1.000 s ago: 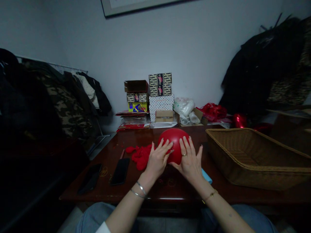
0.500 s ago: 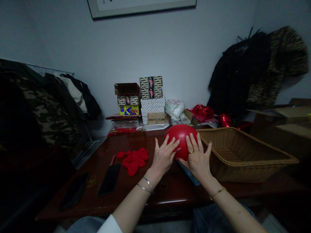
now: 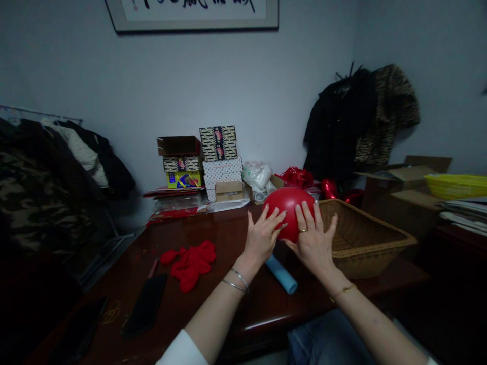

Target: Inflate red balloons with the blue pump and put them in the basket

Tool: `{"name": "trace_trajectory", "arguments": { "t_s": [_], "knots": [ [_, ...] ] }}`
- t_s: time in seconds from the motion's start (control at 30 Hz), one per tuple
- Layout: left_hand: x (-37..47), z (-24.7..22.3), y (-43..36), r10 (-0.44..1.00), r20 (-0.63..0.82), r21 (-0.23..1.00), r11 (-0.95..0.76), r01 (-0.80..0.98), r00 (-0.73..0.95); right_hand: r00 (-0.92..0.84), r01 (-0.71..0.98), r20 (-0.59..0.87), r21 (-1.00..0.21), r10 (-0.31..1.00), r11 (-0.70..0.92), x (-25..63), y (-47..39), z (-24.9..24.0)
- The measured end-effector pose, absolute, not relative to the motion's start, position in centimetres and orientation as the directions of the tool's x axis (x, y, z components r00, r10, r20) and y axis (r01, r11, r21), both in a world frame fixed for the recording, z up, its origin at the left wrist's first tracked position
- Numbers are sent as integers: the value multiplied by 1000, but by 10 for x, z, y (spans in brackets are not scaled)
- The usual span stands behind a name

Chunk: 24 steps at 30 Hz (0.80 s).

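An inflated red balloon is held between my two hands, above the table. My left hand presses on its near left side with the fingers spread over it. Against the near right side lies my right hand, a ring on one finger and the thumb underneath. The balloon's neck is hidden. Below the hands, a light blue tube rests on the table. Limp red balloons lie in a heap to the left of my left hand.
A wicker basket stands right of my right hand. On the dark wooden table, two black phones and thin yellow rubber bands lie at the left. Stacked boxes and a plastic bag line the back.
The view has swung to the right, so more of the blue tube and a yellow basket at the right show. Both hands still hold the balloon, now slightly higher in view.
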<state>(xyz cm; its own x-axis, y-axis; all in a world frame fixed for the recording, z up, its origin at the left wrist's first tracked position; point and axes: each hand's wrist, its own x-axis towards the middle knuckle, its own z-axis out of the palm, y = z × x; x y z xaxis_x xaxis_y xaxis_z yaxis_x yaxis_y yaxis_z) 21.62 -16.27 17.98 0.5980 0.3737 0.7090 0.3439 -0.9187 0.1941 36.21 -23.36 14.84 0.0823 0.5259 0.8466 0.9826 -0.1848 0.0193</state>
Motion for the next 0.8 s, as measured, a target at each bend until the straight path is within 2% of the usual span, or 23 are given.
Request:
{"name": "trace_trajectory", "arguments": {
  "t_s": [0.5, 0.8],
  "knots": [
    [281, 194, -159, 356, 683, 261, -934, 243, 637, 154, 951, 873, -4, 463, -308, 411, -245, 158],
    [317, 187, -162, 401, 628, 410, -899, 155, 667, 194, 927, 869, -9, 455, -376, 438, -254, 149]
  ]
}}
